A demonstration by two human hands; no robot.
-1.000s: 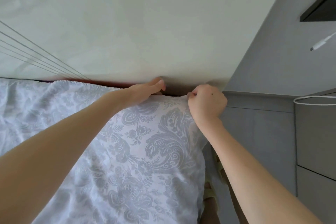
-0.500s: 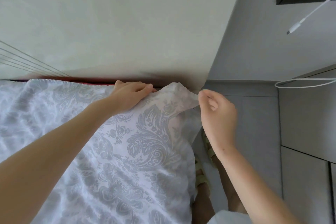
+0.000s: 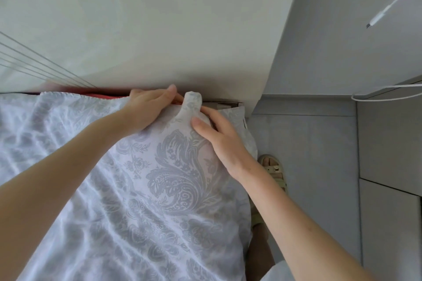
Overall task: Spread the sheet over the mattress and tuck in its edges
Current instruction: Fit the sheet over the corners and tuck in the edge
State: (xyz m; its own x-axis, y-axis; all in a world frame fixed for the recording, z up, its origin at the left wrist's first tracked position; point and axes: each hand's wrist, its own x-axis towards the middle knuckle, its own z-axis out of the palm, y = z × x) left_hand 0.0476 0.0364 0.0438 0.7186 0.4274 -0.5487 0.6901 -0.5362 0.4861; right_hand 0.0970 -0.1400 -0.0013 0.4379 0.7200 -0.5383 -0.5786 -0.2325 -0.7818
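Pale wall (image 3: 159, 29) backed the far corner where the fingers of the left hand (image 3: 148, 110) and right hand (image 3: 220, 139) lay nearly straight, clasping nothing, pressing from either side a bunched nub of the patterned sheet (image 3: 159, 189), which spread wrinkled toward the viewer, a sandalled foot (image 3: 272, 171) beside it on grey floor (image 3: 308, 155).

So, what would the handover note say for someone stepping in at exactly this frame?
Left hand: fingers fairly straight, pressing the sheet down at the far corner by the wall.
Right hand: lies flat on the sheet, thumb and fingers at the base of a bunched nub of fabric standing up between the hands.
Done: sheet is spread over the bed top in view.
Left: tuck that corner nub down; the far edge shows a red strip uncovered, and the right side hangs loose.
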